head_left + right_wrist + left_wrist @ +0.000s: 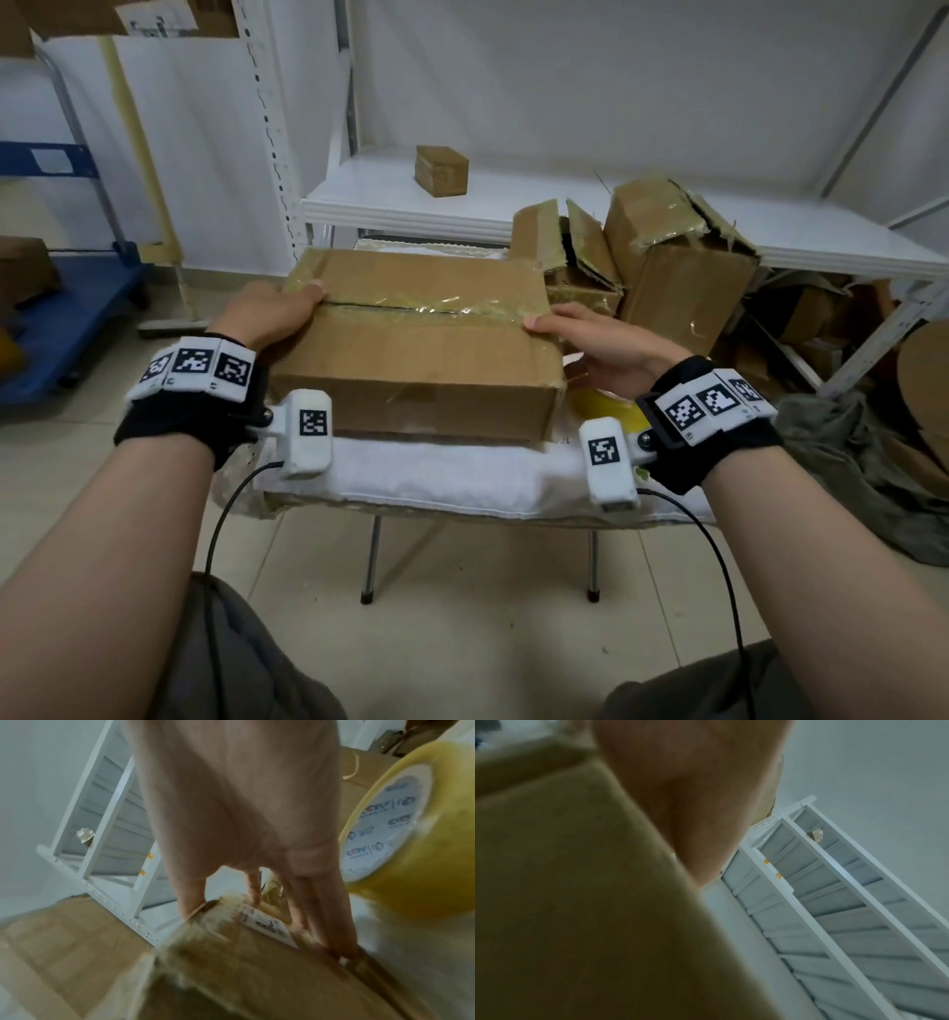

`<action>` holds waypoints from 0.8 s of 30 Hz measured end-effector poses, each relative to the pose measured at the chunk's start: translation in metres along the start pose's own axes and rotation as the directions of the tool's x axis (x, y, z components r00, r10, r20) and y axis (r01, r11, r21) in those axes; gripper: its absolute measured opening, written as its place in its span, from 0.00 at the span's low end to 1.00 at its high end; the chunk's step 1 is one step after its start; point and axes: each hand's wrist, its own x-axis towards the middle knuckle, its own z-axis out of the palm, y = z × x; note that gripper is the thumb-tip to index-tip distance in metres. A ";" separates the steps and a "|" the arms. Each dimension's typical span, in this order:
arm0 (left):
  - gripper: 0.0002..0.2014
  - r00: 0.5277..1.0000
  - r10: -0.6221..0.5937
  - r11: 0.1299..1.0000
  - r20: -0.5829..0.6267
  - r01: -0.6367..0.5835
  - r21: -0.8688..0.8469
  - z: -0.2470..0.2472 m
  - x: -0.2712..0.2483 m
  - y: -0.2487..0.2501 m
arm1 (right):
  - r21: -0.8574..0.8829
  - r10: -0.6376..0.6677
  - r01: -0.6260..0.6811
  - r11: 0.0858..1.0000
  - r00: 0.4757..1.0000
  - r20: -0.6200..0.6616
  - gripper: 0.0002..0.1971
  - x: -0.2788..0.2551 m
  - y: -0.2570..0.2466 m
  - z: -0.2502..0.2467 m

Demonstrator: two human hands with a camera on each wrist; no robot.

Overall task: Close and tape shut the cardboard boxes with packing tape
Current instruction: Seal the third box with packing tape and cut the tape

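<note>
White padded stool carried the cardboard box between both hands. Left hand lay on its near end, fingers hidden, grip unclear. Right hand pressed straight fingers down the other end. Seam tape looked laid, so probably smoothing its ends. Next move likely needs the tape roll, just beside the right hand.

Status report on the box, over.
Left hand, right hand on box ends. Seam taped across. Tape roll beside right hand, nothing blocking.

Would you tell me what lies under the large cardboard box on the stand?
The cardboard box rests on a white cloth spread over a metal-legged stand. The part of the cloth directly beneath the box is covered, so anything there cannot be seen.
</note>
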 end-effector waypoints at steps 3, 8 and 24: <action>0.33 0.999 0.010 0.985 -0.052 -0.019 -0.171 -0.012 -0.007 -0.001 | 0.130 -0.086 0.082 0.988 0.996 0.024 0.29 -0.008 -0.006 -0.004; 0.29 0.979 0.077 0.922 -0.190 -0.142 -0.359 -0.018 -0.019 0.007 | 0.365 -0.200 0.200 0.909 0.979 -0.037 0.38 -0.010 -0.015 -0.006; 0.34 0.927 0.323 0.376 0.193 0.061 -0.924 0.009 -0.049 0.047 | -0.413 -0.836 0.729 0.547 0.498 -0.228 0.56 0.002 -0.026 0.039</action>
